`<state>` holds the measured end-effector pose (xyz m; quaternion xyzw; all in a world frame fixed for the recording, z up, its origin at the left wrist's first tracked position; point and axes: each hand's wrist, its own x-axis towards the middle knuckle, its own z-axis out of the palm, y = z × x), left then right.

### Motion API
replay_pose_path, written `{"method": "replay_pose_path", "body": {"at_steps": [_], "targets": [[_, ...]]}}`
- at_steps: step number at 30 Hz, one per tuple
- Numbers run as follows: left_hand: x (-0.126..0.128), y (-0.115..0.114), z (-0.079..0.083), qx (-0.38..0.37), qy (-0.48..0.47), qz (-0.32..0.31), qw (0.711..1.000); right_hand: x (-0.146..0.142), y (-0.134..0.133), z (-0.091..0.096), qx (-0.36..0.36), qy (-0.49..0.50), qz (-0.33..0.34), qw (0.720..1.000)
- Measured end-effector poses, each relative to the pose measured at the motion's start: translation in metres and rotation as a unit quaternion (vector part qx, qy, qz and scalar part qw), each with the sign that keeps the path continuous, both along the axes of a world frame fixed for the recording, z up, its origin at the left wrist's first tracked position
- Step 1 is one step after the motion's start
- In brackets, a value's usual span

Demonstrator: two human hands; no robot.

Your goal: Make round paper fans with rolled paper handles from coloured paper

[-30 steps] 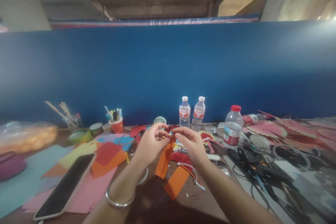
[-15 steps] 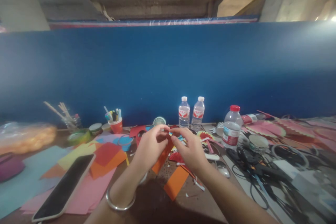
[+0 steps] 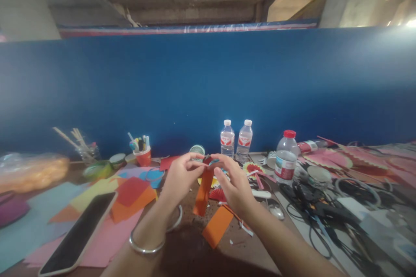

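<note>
My left hand (image 3: 186, 174), with a silver bangle on its wrist, pinches the upper end of an orange paper strip (image 3: 204, 192). From the other side, my right hand (image 3: 232, 177) closes its fingers on the same end. The strip hangs down between both hands, above the table. Its top looks dark red, and the fingertips partly hide it. Below lies a second orange paper piece (image 3: 217, 226), flat on the brown table. A small red pleated paper fan (image 3: 217, 194) rests just left of my right hand.
A phone (image 3: 79, 233) lies on coloured paper sheets at left. A red cup of pens (image 3: 142, 156) stands behind. Two water bottles (image 3: 227, 139) and a larger red-capped bottle (image 3: 286, 158) stand at the back. Black cables (image 3: 308, 203) tangle at right. A blue partition (image 3: 201, 86) rises behind.
The left hand has shifted slightly left and turned, showing more of the hanging orange strip. The right fingers have moved a little along its top. Loose things on the table look unchanged.
</note>
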<state>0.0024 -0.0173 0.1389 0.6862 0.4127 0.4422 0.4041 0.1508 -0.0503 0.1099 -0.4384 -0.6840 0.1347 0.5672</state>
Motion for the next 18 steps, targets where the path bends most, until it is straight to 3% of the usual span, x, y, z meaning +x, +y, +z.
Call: {"method": "replay_pose_path", "body": {"at_steps": [4,7,10,13,18], "targets": [[-0.001,0.002,-0.003,-0.009,-0.008,0.006,1.000,-0.003,0.003,-0.005,-0.015,0.118,0.057,0.991],[-0.002,0.003,-0.003,-0.012,-0.001,0.020,1.000,0.002,0.007,-0.007,0.053,0.165,0.030,0.984],[-0.004,0.004,-0.002,-0.035,-0.004,0.005,0.999,0.014,0.012,-0.007,0.150,0.025,0.050,0.987],[-0.004,0.003,-0.002,-0.052,-0.015,-0.022,0.998,0.025,0.014,-0.007,0.226,-0.194,0.092,0.950],[0.001,0.000,-0.005,-0.060,-0.023,-0.056,0.996,0.027,0.011,-0.014,0.249,-0.311,0.057,0.915]]}}
